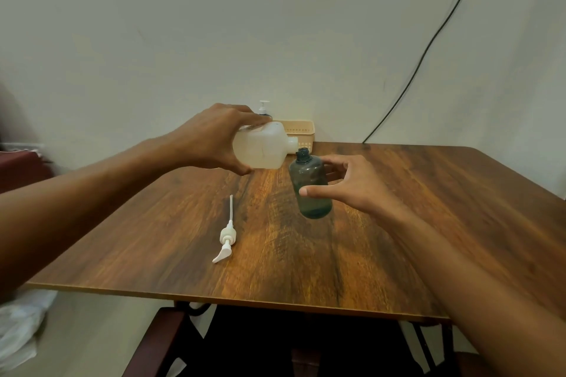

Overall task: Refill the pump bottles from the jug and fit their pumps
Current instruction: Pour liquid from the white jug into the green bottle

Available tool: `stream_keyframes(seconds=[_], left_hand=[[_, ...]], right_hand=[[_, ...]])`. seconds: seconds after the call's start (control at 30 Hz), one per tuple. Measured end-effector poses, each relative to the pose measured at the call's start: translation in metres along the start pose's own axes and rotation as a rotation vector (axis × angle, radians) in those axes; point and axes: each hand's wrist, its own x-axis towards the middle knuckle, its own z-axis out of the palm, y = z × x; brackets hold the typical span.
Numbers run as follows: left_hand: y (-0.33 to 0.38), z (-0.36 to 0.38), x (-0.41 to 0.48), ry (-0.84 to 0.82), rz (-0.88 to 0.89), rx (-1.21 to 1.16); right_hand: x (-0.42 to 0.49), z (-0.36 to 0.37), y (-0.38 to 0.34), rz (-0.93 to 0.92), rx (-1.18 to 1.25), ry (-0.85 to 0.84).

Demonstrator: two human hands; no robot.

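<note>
My left hand (211,139) grips a translucent white jug (265,145) and holds it tipped on its side, its spout pointing right just above the open neck of a dark grey-green bottle (309,176). That bottle stands on the wooden table (398,223), tilted slightly. My right hand (346,185) is around the bottle, thumb across its front, fingers behind it. A white pump with its long dip tube (228,234) lies flat on the table left of the bottle. A second dark bottle with a white pump fitted (264,109) stands at the back, mostly hidden by my left hand.
A beige slotted basket (301,131) sits at the table's far edge against the wall. A black cable (428,49) runs down the wall to the table's back. A dark red chair (159,343) is below the near edge, and a white bag (21,327) lies on the floor left.
</note>
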Motion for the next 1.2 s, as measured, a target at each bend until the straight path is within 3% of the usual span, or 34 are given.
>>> stream_keyframes(seconds=[1.2], left_hand=[[0.0039, -0.0023, 0.0047, -0.062, 0.003, 0.097]], right_hand=[[-0.0042, 0.0028, 0.0039, 0.021, 0.004, -0.013]])
